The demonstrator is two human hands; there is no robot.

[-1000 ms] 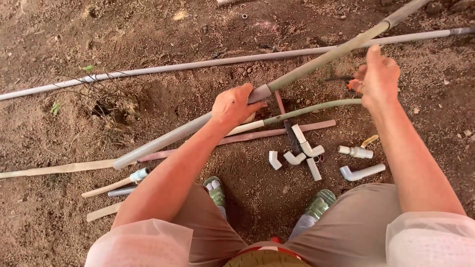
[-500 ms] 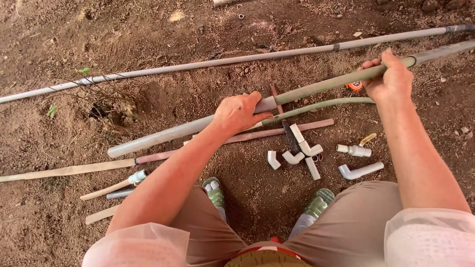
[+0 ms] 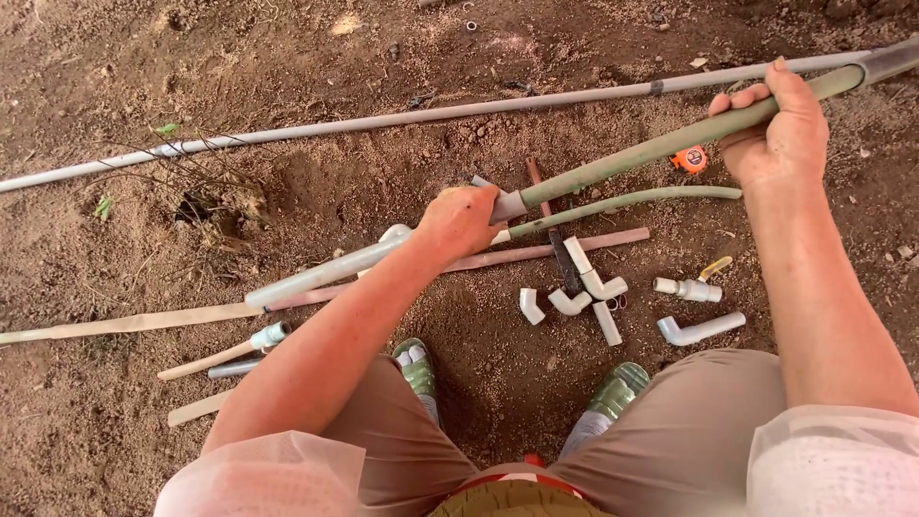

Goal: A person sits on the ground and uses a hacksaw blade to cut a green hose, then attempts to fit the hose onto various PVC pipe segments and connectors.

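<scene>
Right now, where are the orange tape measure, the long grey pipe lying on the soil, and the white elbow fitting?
orange tape measure (image 3: 690, 159), head view, on its case.
long grey pipe (image 3: 383, 121), head view, mid-length.
white elbow fitting (image 3: 570, 303), head view, on its bend.

Sheer white sleeves (image 3: 258, 474), khaki trousers (image 3: 689, 431), green shoes (image 3: 417, 366).

Outdoor spot, no walls or furniture. Floor: bare reddish-brown soil (image 3: 593, 57), loose, gritty, small stones scattered. Shallow hole (image 3: 206, 206) at left with dry twigs (image 3: 182, 163) over it, few green leaves (image 3: 103, 205) beside. Light even, soft daylight, no hard shadows. Ground darker toward bottom centre.
</scene>
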